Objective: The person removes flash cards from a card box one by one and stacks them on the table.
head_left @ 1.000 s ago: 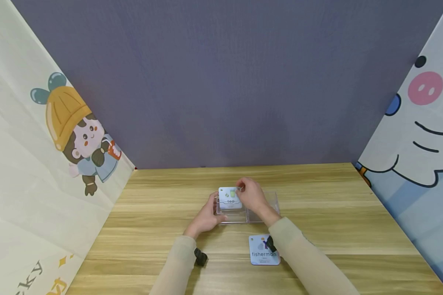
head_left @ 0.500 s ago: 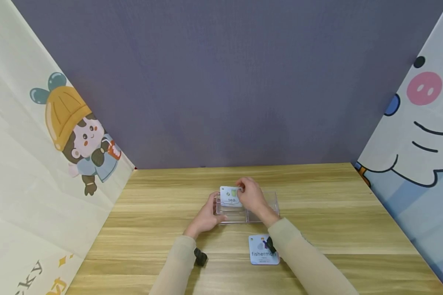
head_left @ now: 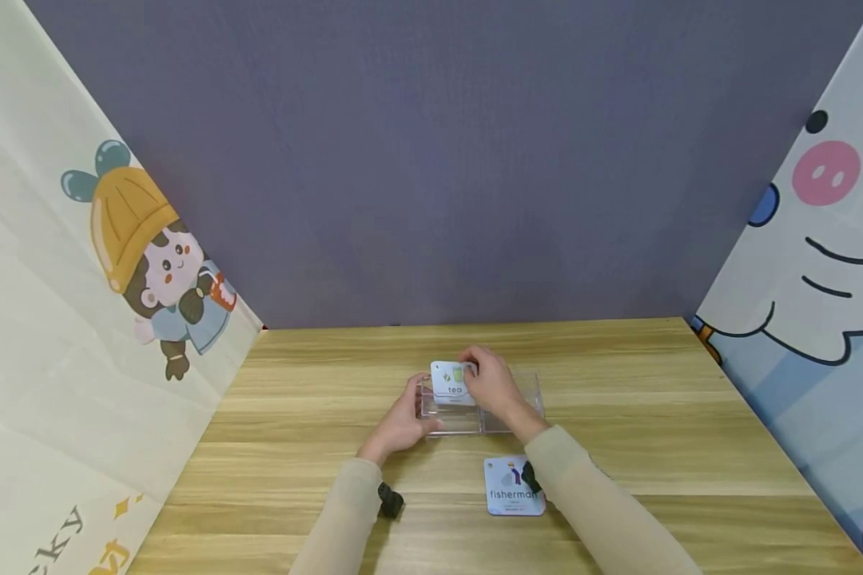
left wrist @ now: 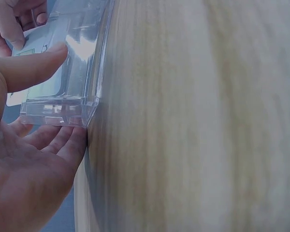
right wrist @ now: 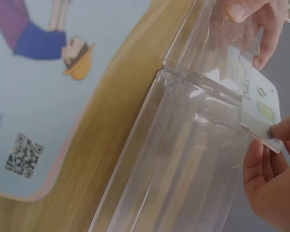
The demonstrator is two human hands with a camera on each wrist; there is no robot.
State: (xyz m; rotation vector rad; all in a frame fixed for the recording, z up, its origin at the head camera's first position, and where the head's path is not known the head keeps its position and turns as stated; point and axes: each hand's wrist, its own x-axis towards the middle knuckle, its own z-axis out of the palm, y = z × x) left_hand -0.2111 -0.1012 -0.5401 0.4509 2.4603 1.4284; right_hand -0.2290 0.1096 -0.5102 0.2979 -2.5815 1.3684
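A clear plastic box (head_left: 455, 424) with two compartments stands on the table, its front facing me. My left hand (head_left: 401, 421) grips its left end, thumb at the front and fingers round the side wall. My right hand (head_left: 494, 389) pinches the right edge of a white card printed "tea" (head_left: 446, 378) between thumb and finger. That card leans at the back of the left compartment, its upper part above the box and its lower part behind clear plastic. In the right wrist view the pinched corner (right wrist: 274, 142) sticks out past the box edge.
A square card printed "fisherman" (head_left: 507, 499) lies on the wooden table (head_left: 316, 383) in front of the box, partly under my right forearm. A dark grey panel (head_left: 439, 200) rises behind the table, with printed cloths on both sides.
The tea card has shifted slightly right and up, held in my right hand. My left hand and the box have stayed in place.
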